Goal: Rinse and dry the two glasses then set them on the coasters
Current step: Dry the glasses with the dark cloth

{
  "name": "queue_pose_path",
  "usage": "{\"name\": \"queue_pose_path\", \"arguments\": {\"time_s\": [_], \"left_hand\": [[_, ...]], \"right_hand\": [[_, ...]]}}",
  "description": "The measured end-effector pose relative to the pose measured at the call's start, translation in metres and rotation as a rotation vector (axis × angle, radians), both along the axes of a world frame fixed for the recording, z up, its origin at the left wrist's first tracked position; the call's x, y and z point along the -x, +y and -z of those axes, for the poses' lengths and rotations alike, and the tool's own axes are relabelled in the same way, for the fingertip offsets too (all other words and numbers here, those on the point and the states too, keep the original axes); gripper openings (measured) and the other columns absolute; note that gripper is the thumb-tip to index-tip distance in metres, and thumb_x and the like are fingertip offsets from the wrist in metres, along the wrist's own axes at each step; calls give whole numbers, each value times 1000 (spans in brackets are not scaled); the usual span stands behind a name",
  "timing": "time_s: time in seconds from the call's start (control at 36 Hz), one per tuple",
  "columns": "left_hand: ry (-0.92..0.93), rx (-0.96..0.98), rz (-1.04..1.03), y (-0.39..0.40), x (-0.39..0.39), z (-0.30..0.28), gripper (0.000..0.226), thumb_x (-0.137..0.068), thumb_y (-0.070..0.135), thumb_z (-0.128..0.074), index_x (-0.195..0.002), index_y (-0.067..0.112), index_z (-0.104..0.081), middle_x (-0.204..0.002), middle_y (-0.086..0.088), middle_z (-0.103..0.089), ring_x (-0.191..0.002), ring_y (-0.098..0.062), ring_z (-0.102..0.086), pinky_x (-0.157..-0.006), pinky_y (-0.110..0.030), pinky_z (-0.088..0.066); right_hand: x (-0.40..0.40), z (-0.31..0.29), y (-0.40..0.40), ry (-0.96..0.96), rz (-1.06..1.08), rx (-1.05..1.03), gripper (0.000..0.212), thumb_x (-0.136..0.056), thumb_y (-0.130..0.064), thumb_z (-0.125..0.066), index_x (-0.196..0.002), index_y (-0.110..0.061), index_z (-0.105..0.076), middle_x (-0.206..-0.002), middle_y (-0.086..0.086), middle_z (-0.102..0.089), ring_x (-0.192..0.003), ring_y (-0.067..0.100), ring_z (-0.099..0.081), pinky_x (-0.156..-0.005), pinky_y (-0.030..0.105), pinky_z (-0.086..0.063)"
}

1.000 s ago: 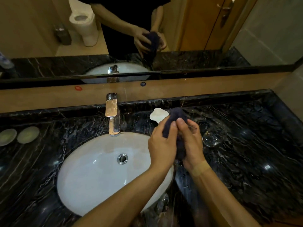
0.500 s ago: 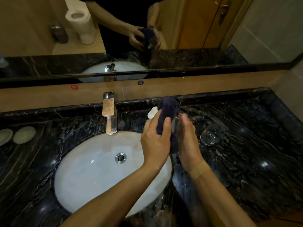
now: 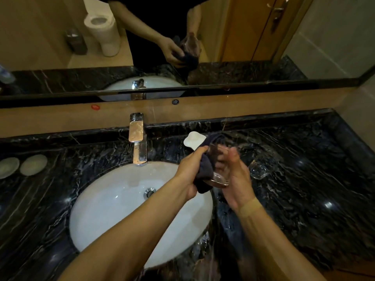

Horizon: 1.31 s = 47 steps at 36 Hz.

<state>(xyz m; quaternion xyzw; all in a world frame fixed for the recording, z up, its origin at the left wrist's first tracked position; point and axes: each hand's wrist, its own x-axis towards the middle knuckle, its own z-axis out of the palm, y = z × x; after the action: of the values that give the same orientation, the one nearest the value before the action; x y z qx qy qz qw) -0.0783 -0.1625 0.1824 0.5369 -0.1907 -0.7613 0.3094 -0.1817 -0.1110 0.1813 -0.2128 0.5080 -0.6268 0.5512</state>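
Glass (image 3: 218,167), clear: grasped in right hand (image 3: 236,179), above desk (image 3: 304,179). Dark cloth (image 3: 205,173): clenched in left hand (image 3: 190,173), touching glass. Second glass (image 3: 258,169): desk, just right of grip. Coasters (image 3: 33,164): far left.

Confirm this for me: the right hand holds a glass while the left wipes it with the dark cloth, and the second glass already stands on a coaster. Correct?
Not quite. The head view shows the second glass on the bare black counter right of the sink, while both coasters lie far left, with nothing on them. The rest holds: right hand holds the glass, left hand wipes with the dark cloth.
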Motion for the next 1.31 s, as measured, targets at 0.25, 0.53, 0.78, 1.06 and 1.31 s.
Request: {"name": "queue_pose_path", "arguments": {"time_s": [0.25,0.53,0.78,1.06,1.31], "left_hand": [[-583,687,-63,18,7,3,19,-97,40,-52,-84,34,-65,-79,6,-67,-78,-11,-63,-69,-30,-48],[-17,218,50,-3,3,-11,15,-92,29,-65,-91,15,-71,-76,-7,-73,-66,-23,-69,-58,-28,-53],[-168,396,329,6,-20,31,23,-95,28,-62,-95,7,-71,-87,-23,-70,-70,-26,-65,-63,-36,-53],[-410,186,184,-10,-67,100,15,-91,26,-66,-89,14,-75,-84,-25,-72,-72,-31,-64,-68,-38,-47],[-704,482,373,-5,-59,132,13,-95,40,-55,-89,43,-66,-88,8,-74,-84,-15,-68,-77,-36,-52]], "right_hand": [[-10,6,-6,111,-46,-81,70,-76,-55,-68,-134,-30,-40,-131,3,-59,-116,21,-63,-97,41,-53],[19,4,-4,-5,-130,5,91,-52,-46,-91,-122,2,-59,-104,24,-69,-87,30,-68,-72,37,-60],[38,11,-13,104,43,-61,87,-53,-58,-87,-114,1,-68,-101,12,-73,-87,23,-70,-78,36,-57],[76,69,-37,834,-30,-252,76,-61,-30,-92,-125,-23,-51,-122,-5,-63,-111,11,-59,-99,25,-46],[60,106,-46,947,-128,-302,80,-66,-30,-90,-133,-21,-46,-135,-4,-58,-123,12,-53,-98,18,-38]]}}
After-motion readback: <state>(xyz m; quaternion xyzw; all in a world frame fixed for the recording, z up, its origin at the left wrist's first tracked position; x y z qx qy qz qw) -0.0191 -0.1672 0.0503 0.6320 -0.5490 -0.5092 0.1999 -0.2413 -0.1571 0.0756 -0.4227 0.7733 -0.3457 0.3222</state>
